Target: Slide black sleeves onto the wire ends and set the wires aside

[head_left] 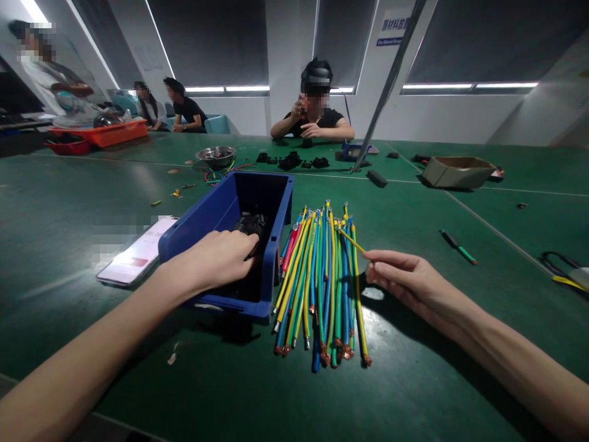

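Wire pile (pixel 326 294) lay on green table (pixel 207 393), right hand (pixel 405 276) pinched yellow wire (pixel 353 241) over pile's right side, left hand (pixel 225 258) was inside blue bin (pixel 193 230) at black parts (pixel 251 224), couldn't tell if gripping, co-worker (pixel 334 123) sat opposite.

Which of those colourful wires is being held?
The thin yellow wire pinched in the right hand; the other wires lie on the green table.

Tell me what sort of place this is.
Probably an electrical assembly workshop: a pile of cut, coloured wires, many with bare copper ends, lies on a big green worktable, next to a blue bin with black parts in it.
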Tool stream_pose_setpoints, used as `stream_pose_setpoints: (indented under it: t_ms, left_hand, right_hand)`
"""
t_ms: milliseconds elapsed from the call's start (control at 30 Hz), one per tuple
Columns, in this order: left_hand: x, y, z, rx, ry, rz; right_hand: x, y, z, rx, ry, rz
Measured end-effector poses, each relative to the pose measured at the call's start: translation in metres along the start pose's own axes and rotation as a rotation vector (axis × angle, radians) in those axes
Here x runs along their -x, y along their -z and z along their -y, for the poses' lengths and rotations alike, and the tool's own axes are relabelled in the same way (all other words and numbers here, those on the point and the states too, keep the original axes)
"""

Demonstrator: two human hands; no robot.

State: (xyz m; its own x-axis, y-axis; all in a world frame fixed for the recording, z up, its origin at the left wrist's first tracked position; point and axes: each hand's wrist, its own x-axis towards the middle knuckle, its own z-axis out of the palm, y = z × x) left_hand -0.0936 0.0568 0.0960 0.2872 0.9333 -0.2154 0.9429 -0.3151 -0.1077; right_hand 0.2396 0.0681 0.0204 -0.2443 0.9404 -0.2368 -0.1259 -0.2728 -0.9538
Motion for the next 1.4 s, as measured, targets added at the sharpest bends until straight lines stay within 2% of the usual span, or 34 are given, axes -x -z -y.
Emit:
stream_pose_setpoints:
  t_ms: [167, 433, 633, 1000, 1400]
  left_hand:
    - [-0.001, 0.000, -0.003, 0.004, -0.007, 0.008]
    - [-0.003, 0.004, 0.004, 0.124, -0.148, 0.097]
    - [-0.001, 0.005, -0.001, 0.125, -0.171, 0.114]
    - [-0.005, -0.002, 0.003, 0.113, -0.281, 0.074]
    - [-0.003, -0.005, 0.003, 0.129, -0.302, 0.033]
  right_hand:
    - [0.002, -0.005, 0.003, -0.024, -0.008, -0.012]
    - [0.001, -0.008, 0.002, -0.062, 0.005, -0.022]
    - [-0.002, -0.007, 0.001, -0.089, 0.028, -0.030]
    - [-0.003, -0.005, -0.001, -0.096, 0.011, -0.025]
    - [-0.005, -0.002, -0.002, -0.099, 0.022, -0.002]
